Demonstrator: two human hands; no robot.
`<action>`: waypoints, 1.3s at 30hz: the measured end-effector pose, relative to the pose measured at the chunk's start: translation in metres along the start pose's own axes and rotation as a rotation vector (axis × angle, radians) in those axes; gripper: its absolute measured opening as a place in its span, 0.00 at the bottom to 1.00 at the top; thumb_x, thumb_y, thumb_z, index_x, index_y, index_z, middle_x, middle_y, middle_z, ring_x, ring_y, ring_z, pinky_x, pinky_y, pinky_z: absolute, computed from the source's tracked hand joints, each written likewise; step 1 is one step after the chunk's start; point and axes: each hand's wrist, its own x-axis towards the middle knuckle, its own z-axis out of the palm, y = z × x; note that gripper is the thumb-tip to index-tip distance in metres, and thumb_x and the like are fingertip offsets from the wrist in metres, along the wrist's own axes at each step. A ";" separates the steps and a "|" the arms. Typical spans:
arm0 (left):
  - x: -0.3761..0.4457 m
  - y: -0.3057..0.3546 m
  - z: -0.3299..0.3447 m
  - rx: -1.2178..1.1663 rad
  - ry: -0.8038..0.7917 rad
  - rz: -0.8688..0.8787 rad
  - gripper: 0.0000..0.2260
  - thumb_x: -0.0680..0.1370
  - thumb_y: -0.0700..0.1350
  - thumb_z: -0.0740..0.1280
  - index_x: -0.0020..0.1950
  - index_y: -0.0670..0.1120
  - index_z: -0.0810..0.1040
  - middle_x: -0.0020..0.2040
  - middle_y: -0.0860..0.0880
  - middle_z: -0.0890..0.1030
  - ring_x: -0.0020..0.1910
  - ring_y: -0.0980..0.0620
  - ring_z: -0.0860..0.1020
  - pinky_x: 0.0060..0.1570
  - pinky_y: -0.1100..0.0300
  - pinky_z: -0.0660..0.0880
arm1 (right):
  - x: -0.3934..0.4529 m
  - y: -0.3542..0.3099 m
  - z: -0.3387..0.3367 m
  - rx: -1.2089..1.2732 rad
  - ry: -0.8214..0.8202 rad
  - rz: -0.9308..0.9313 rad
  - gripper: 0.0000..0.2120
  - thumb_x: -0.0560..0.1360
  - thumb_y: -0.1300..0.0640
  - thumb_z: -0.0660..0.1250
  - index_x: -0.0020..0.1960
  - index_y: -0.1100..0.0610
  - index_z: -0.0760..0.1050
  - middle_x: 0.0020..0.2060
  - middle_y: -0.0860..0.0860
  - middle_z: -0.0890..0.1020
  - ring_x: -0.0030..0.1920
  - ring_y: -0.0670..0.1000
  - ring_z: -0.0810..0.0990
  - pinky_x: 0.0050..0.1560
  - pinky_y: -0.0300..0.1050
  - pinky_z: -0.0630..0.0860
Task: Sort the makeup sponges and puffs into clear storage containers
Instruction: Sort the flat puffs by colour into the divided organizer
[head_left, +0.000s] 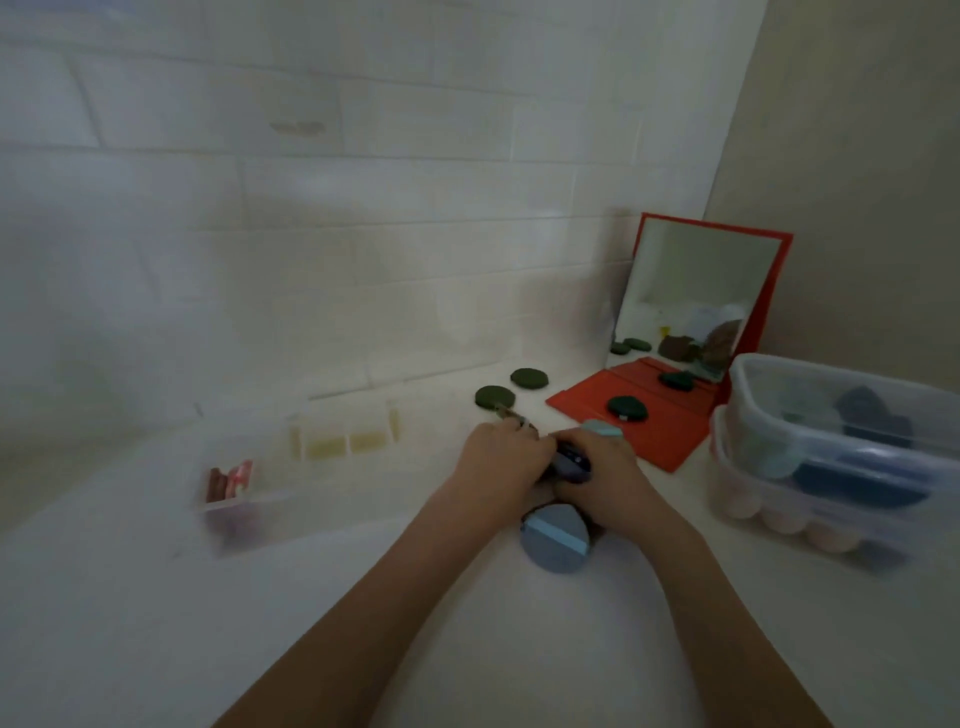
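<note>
From the head view, both hands meet at the middle of the white worktop (156, 623). The left hand (501, 454) is curled over something small and dark; what it holds is too blurred to name. The right hand (602, 478) is curled round a dark blue puff (571, 462), with a pale blue puff (602, 428) peeking past its knuckles. A grey-blue puff with a light strap (556, 535) lies loose on the worktop just near of the wrists.

The likely slip is a dropped or mis-sorted piece: with both hands crowded over several puffs at once, one could be knocked aside, and the loose puff could be swept towards the near edge by a forearm. The stacked clear tubs (779, 415) on the right sit close to the right-hand edge of the view, so a careless reach might nudge the stack. Four dark green puffs remain unsorted farther off, two on the worktop (495, 397) and two on the red stand (644, 436) of a mirror (696, 291), which could tip if a hand catches it.

To the left lies a clear divided organiser (332, 436), holding pale yellow sponges and something red and pink at its near end. The worktop is plain white, backed by a white tiled wall (311, 208), with a beige wall (857, 156) at the right corner. The frame is motion-blurred.
</note>
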 end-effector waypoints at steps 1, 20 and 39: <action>0.000 -0.003 0.004 -0.017 0.031 -0.004 0.16 0.80 0.43 0.57 0.68 0.45 0.67 0.66 0.46 0.72 0.65 0.45 0.68 0.55 0.55 0.68 | 0.000 0.001 0.002 0.040 0.033 -0.014 0.18 0.70 0.61 0.70 0.59 0.55 0.77 0.51 0.50 0.80 0.49 0.44 0.75 0.46 0.27 0.67; -0.007 -0.026 0.011 -0.496 0.327 -0.163 0.23 0.72 0.32 0.62 0.63 0.51 0.73 0.61 0.52 0.76 0.54 0.51 0.78 0.59 0.58 0.66 | 0.000 0.009 -0.010 0.532 0.343 0.191 0.16 0.73 0.71 0.57 0.52 0.55 0.74 0.44 0.50 0.76 0.38 0.46 0.76 0.36 0.40 0.76; -0.007 -0.025 0.015 -0.056 0.099 -0.287 0.09 0.79 0.43 0.58 0.52 0.53 0.76 0.50 0.53 0.79 0.62 0.50 0.69 0.69 0.44 0.51 | -0.003 0.008 -0.005 0.152 0.128 0.055 0.19 0.71 0.56 0.73 0.60 0.53 0.75 0.55 0.49 0.76 0.52 0.45 0.73 0.42 0.28 0.66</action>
